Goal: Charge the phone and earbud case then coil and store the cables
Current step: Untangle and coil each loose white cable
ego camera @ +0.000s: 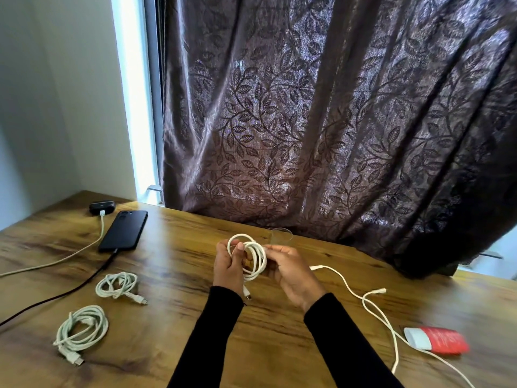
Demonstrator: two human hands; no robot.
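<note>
Coil in hand: a white round cable wound into several loops (253, 259), held up over the middle of the wooden table (179, 247), at the centre of the view.
Left hand (230, 266): thumb and fingers curled round the 9 o'clock side of the loops, clamping them together; a plug end hangs below the wrist.
Right hand (293, 271): fingers bent, pinching the loops at their 3 o'clock side.
Black smartphone (123, 230): face down at 10 o'clock from the hands, a black lead (56, 296) plugged into its near end and trailing off the left edge.
Black earbud case (102, 207): just beyond the phone at 11 o'clock, a white lead (70, 254) plugged in.
Small white coiled cable (117, 285): at 9 o'clock, lying flat.
Larger white coiled cable (81, 330): at 8 o'clock, nearer the table edge.
Loose white cable (372, 303): uncoiled, at 4 o'clock.
Red and white tube (436, 339): at 4 o'clock, lying on that cable.
Clear glass (281, 236): just behind the hands, at 12 o'clock.
Brown leaf-patterned curtain (321, 121): hanging behind the table.
</note>
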